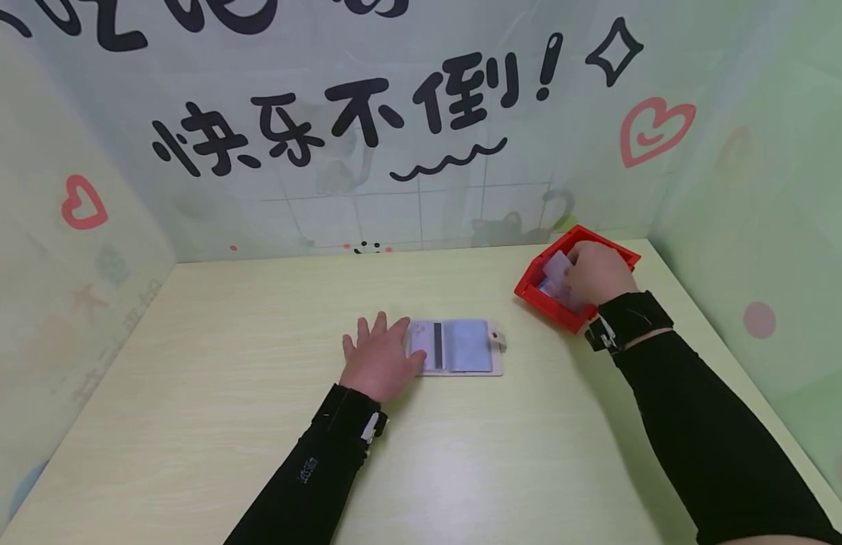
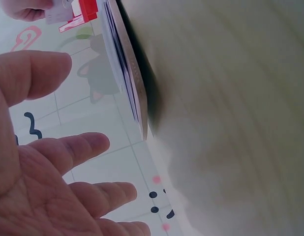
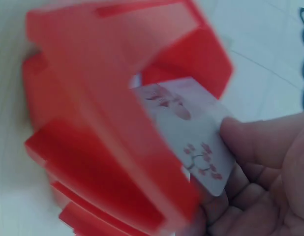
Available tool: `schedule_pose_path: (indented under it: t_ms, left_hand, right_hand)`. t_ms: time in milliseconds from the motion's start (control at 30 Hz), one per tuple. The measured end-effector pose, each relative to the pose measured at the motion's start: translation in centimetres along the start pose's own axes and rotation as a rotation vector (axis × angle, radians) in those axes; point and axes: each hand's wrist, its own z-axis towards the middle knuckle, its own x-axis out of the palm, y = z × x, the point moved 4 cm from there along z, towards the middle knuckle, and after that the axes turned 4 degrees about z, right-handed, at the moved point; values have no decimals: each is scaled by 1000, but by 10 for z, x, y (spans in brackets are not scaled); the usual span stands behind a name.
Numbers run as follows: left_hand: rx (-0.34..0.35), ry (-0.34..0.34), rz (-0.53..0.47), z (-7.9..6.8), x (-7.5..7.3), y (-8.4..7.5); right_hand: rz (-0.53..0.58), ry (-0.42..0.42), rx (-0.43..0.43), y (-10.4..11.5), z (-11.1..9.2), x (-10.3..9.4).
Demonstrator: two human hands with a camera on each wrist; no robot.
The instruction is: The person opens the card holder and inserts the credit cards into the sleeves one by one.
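An opened card holder (image 1: pixel 467 347) lies flat on the table, with clear sleeves, a dark stripe on its left half and a snap strap at its right end. Beside its left end is my left hand (image 1: pixel 378 358), fingers spread; whether the thumb touches the holder I cannot tell. The left wrist view shows the holder's edge (image 2: pixel 132 81) beyond that hand. At the back right, my right hand (image 1: pixel 600 271) reaches into a red plastic bin (image 1: pixel 546 305). Between thumb and fingers it pinches a pale card (image 3: pixel 191 129) printed with pink flowers, partly hidden by the bin's rim.
More pale and bluish pieces (image 1: pixel 549 287) lie in the red bin, their kind unclear. The light wood table (image 1: pixel 257 325) meets a printed backdrop (image 1: pixel 366 216) at the rear and side panels (image 1: pixel 761 250) at left and right.
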Motion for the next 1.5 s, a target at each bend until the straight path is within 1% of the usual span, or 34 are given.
schedule_pose_path:
  t_ms: [133, 200, 300, 400, 467, 567, 633, 833, 967, 1133, 1267, 1500]
  left_hand:
    - [-3, 2, -2, 0, 1, 0]
    - [-3, 3, -2, 0, 1, 0]
    - [-2, 4, -2, -1, 0, 0]
    - [-2, 5, -8, -1, 0, -1]
    - [-4, 9, -16, -1, -1, -1]
    - [-9, 19, -27, -1, 0, 0]
    - [-11, 24, -32, -1, 0, 0]
    - [-14, 28, -27, 0, 0, 1]
    - [-16, 29, -26, 0, 0, 1]
    - [-15, 25, -24, 1, 1, 1]
    - [-11, 19, -5, 1, 1, 0]
    - [-11, 13, 12, 1, 2, 0]
  right_hand:
    - [97, -118, 1, 4, -17, -6]
    - [159, -146, 0, 7, -26, -6]
    - [250, -151, 2, 16, -38, -1]
    - [319, -140, -10, 29, -46, 9]
    - [340, -129, -35, 38, -49, 17]
    - [373, -84, -60, 52, -52, 33]
    - [398, -42, -58, 59, -52, 46]
    - [495, 78, -14, 76, -51, 81]
    - [500, 117, -27, 83, -52, 100]
    - [433, 108, -66, 88, -54, 115]
    - [369, 111, -80, 90, -55, 122]
    - [316, 149, -115, 93, -56, 127]
